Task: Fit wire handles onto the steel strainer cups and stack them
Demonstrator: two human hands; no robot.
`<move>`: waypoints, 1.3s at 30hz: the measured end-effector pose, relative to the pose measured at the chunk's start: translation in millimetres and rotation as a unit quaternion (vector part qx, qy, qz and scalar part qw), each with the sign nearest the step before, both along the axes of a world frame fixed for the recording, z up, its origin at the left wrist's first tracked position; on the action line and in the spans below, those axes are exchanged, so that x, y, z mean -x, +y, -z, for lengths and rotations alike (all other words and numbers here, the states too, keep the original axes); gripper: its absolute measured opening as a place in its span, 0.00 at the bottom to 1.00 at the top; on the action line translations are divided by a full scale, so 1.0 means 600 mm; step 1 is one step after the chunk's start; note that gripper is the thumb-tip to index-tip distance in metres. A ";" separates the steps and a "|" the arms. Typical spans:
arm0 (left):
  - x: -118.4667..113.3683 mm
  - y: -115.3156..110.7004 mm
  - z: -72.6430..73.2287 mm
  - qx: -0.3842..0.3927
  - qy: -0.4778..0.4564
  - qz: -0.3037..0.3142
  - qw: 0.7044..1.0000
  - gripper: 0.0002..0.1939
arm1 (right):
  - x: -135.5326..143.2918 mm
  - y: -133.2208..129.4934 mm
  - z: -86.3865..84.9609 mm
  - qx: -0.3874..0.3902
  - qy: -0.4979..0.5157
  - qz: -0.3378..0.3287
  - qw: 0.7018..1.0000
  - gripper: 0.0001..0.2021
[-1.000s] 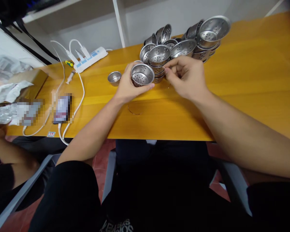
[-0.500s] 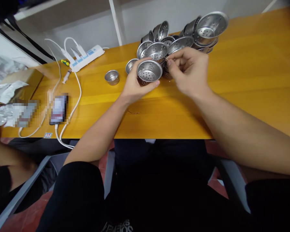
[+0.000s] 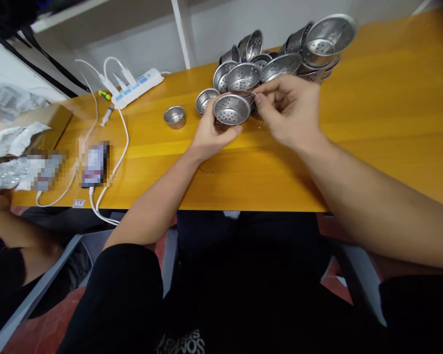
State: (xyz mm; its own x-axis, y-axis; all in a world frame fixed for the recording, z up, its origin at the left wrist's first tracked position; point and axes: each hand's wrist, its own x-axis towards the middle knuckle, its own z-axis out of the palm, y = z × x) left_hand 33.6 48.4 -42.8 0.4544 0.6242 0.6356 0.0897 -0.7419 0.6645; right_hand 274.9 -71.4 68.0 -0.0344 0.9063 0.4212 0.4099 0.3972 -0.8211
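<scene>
My left hand (image 3: 210, 132) is wrapped round a perforated metal cup (image 3: 231, 110), held tilted so that its holed bottom shows. Just right of its rim, my right hand (image 3: 290, 110) pinches a thin wire (image 3: 254, 93) between thumb and forefinger. Whether the wire touches the cup I cannot tell. Close behind both hands stands a pile of similar perforated cups (image 3: 243, 77), some stacked inside one another. A small metal cup (image 3: 174, 117) stands upright by itself to the left. Another thin wire (image 3: 207, 171) lies on the table near my left forearm.
On the wooden table (image 3: 384, 123), a white power strip (image 3: 139, 88) with plugged-in cables stands back left, near a syringe (image 3: 107, 116). A phone (image 3: 95, 164) lies nearer the front edge. Plastic bags (image 3: 13, 172) are at far left, beside another person's arm (image 3: 18, 226).
The view has shifted slightly, so the table and its things appear a little further right. Both hands keep nearly the same pose and hold.
</scene>
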 end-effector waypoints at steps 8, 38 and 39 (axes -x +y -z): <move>0.006 0.007 0.013 0.016 -0.012 0.007 1.000 0.61 | 0.000 -0.003 -0.005 0.000 -0.012 0.001 1.000 0.27; -0.008 -0.003 0.016 0.010 0.013 0.020 1.000 0.62 | 0.009 -0.015 -0.009 0.034 -0.049 -0.021 0.998 0.26; -0.010 -0.004 0.016 0.010 0.013 0.016 1.000 0.61 | 0.009 -0.015 -0.009 0.032 -0.049 -0.020 0.998 0.26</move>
State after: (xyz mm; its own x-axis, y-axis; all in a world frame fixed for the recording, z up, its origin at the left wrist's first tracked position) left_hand 39.8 46.1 -52.5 0.4906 0.6211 0.6112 0.0826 -0.7313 0.6770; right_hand 269.5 -80.5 73.2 -0.1092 0.9285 0.3549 0.4740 0.3625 -0.8025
